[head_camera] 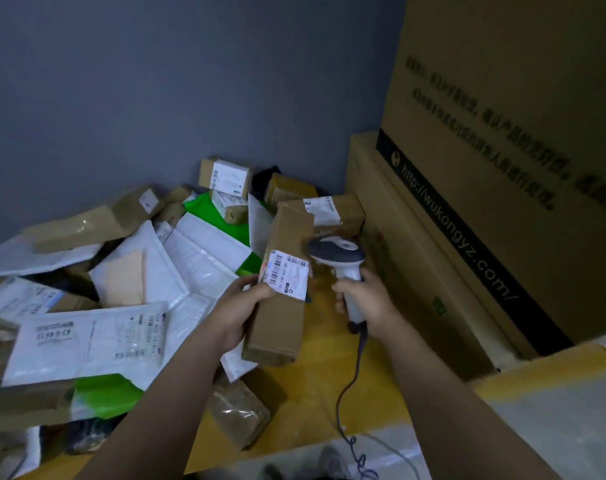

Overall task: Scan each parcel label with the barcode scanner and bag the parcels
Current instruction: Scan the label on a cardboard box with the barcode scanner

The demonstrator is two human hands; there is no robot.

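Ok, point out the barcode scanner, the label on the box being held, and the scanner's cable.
barcode scanner (pixel 339 252), head view, on its grey head.
parcel label (pixel 287 273), head view, middle of the white sticker.
scanner cable (pixel 358 365), head view, the stretch hanging below the handle.

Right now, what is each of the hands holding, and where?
Left hand: long cardboard parcel, mid-side beside its label. Right hand: barcode scanner, by the handle.

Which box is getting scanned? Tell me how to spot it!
Start at the huge cardboard cartons on the right; just left of them the right hand holds a grey-and-white scanner. Its head points at a long, narrow brown box gripped by the left hand. Unlike the piled parcels, it is held up, white label showing.
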